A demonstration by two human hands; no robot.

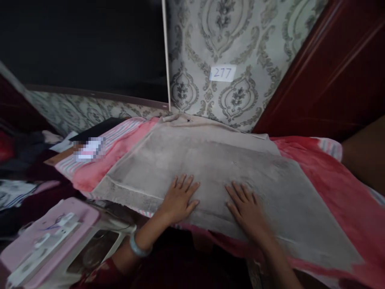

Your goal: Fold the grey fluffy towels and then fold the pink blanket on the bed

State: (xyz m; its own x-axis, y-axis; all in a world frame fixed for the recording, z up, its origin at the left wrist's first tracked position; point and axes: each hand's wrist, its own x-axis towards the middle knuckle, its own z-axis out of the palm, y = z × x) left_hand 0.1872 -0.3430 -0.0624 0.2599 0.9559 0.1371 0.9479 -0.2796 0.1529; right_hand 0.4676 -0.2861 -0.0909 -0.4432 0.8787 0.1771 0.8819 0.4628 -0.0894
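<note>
A large grey plush cloth (pixel 210 160) lies spread out before me, its far edge bunched up near the wall. My left hand (pixel 179 199) rests flat on it, fingers spread, with a pale bangle (pixel 138 245) on the wrist. To the right, my right hand (pixel 245 206) also lies palm down on the cloth with its fingers apart. Neither hand grips anything. Beneath the grey cloth is a pink-red blanket (pixel 327 180) with striped edges, showing at both sides and along the near edge.
At lower left a white power strip (pixel 45 249) lies on a pink lid (pixel 75 212) over a white appliance. A dark television screen (pixel 84 44) stands behind. Dark red wooden panel (pixel 315 68) rises at right. Patterned wallpaper bears a paper label (pixel 223 73). Clothes (pixel 18 192) are heaped at left.
</note>
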